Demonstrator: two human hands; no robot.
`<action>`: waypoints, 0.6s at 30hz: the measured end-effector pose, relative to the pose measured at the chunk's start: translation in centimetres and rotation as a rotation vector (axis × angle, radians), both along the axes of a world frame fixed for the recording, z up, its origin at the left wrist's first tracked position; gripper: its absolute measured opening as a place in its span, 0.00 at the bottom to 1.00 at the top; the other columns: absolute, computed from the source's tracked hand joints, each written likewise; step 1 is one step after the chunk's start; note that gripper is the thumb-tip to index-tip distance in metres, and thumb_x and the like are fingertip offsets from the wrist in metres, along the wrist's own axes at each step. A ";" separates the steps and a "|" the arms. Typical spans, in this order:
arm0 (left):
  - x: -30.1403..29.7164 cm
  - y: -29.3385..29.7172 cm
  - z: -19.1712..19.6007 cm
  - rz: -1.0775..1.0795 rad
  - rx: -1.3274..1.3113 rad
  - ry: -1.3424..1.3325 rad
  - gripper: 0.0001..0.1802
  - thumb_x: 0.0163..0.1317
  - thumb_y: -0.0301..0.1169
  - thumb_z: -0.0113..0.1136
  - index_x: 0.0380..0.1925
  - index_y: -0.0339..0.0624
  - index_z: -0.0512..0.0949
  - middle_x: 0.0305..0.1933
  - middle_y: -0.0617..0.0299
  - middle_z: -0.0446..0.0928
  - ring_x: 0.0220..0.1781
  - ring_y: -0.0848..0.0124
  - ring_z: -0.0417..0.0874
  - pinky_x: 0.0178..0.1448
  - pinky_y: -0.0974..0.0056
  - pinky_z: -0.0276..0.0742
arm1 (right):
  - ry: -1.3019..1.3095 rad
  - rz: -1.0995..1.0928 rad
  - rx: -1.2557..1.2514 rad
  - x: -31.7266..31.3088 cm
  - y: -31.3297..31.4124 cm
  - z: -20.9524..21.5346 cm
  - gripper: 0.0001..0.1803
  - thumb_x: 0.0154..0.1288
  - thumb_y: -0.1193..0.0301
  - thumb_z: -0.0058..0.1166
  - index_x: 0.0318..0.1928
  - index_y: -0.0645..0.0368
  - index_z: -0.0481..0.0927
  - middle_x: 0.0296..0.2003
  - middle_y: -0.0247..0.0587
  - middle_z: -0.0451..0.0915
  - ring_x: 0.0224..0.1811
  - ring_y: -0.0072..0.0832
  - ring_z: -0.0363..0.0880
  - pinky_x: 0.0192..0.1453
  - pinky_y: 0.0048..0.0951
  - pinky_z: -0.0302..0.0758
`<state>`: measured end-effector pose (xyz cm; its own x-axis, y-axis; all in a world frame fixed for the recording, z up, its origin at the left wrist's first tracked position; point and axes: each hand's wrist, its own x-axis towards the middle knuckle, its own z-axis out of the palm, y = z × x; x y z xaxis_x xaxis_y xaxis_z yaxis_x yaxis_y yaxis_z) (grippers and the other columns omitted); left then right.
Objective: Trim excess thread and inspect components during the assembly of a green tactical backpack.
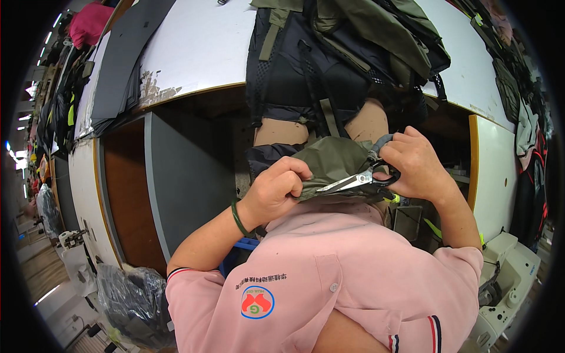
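Note:
My left hand (275, 189) is closed, pinching the edge of an olive-green fabric piece (335, 157) held in front of my body. The fingers of my right hand (414, 161) are wrapped round the handles of a pair of scissors (357, 180). One handle loop looks black, the other is covered in grey. The metal blades lie along the fabric and point left toward my left hand. Beyond the fabric, a black and olive backpack (312, 76) lies on the white table and hangs over its near edge; whether the fabric joins it I cannot tell.
Flat dark grey sheets (125, 59) lie on the left of the white table (197, 44). Beneath it are open compartments with a grey divider panel (182, 176). A sewing machine (506, 288) stands at the right, and a clear plastic-wrapped bundle (134, 300) at the lower left.

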<state>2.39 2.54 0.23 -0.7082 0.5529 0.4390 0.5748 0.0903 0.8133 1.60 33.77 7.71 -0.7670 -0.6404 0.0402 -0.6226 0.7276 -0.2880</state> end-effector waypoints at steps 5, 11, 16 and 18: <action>0.0 0.0 -0.1 -0.004 -0.001 0.002 0.20 0.44 0.14 0.71 0.22 0.43 0.68 0.43 0.52 0.79 0.37 0.66 0.82 0.40 0.68 0.79 | 0.015 0.008 -0.019 -0.1 -0.5 -0.1 0.17 0.43 0.64 0.74 0.27 0.54 0.77 0.21 0.35 0.74 0.29 0.34 0.76 0.39 0.34 0.67; -0.2 0.0 -0.2 -0.005 0.022 0.011 0.20 0.44 0.13 0.71 0.21 0.43 0.67 0.43 0.52 0.79 0.37 0.66 0.81 0.40 0.68 0.79 | -0.038 0.017 0.019 -0.2 -0.4 -0.6 0.16 0.44 0.64 0.74 0.26 0.54 0.76 0.20 0.36 0.74 0.28 0.36 0.76 0.40 0.35 0.68; -0.4 -0.2 -0.2 -0.024 0.008 0.046 0.20 0.46 0.14 0.71 0.22 0.43 0.68 0.45 0.51 0.80 0.37 0.67 0.82 0.39 0.69 0.78 | -0.059 -0.005 -0.010 -0.3 0.3 -0.9 0.16 0.44 0.64 0.73 0.25 0.54 0.76 0.20 0.37 0.74 0.28 0.38 0.76 0.40 0.36 0.68; 0.1 -0.2 -0.2 -0.030 0.085 -0.201 0.15 0.53 0.15 0.69 0.30 0.42 0.71 0.49 0.52 0.80 0.43 0.69 0.83 0.44 0.69 0.79 | -0.039 -0.031 -0.040 -0.3 0.6 -1.4 0.15 0.44 0.65 0.72 0.25 0.55 0.76 0.20 0.38 0.74 0.28 0.38 0.76 0.39 0.36 0.68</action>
<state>2.47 2.29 0.01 -0.7700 0.5419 0.3366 0.4019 0.0022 0.9157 1.32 34.37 6.30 -0.7881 -0.6146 0.0347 -0.5873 0.7339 -0.3411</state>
